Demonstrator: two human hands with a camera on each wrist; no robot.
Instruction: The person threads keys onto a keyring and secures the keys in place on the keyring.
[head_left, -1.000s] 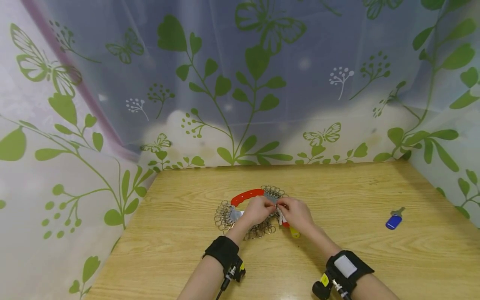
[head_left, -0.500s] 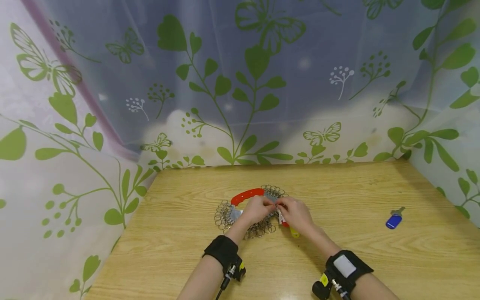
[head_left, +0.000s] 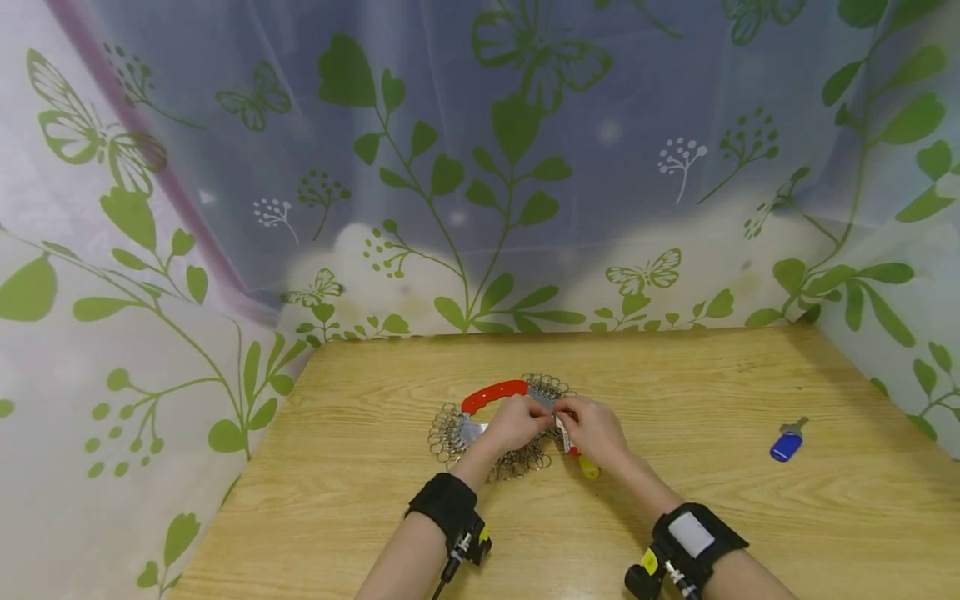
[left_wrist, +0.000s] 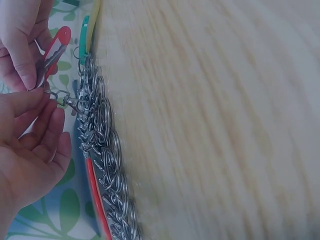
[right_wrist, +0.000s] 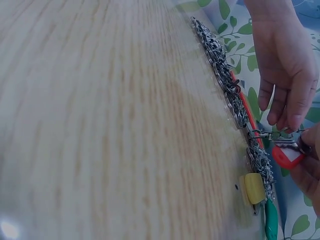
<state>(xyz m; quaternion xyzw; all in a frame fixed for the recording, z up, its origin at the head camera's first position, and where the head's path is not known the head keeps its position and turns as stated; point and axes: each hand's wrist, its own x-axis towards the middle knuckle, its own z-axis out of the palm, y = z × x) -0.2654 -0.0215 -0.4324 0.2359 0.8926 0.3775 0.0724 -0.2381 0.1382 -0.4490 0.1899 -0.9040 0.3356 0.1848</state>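
Note:
A metal key ring holder with a red grip [head_left: 495, 392] and many small split rings lies mid-table. Over its right part, my left hand [head_left: 517, 421] pinches a split ring [left_wrist: 52, 93] hanging from one of the holder's snap hooks [left_wrist: 72, 102]. Close against those fingertips, my right hand [head_left: 596, 429] holds a silver key [left_wrist: 53, 59] with a red key tag [left_wrist: 63, 36] between thumb and fingers. In the right wrist view, key and ring meet at the fingertips; whether the ring passes through the key I cannot tell.
A yellow tag [right_wrist: 254, 187] and a green tag [right_wrist: 271, 220] hang at the holder's right end. Far right on the wooden table [head_left: 675, 375] lies a key with a blue tag [head_left: 786, 446]. A leaf-patterned curtain [head_left: 480, 208] closes off the back and sides.
Both hands stay in nearly the same place, fingertips together at the ring. The head view has tilted very slightly; the holder and blue-tagged key lie where they were.

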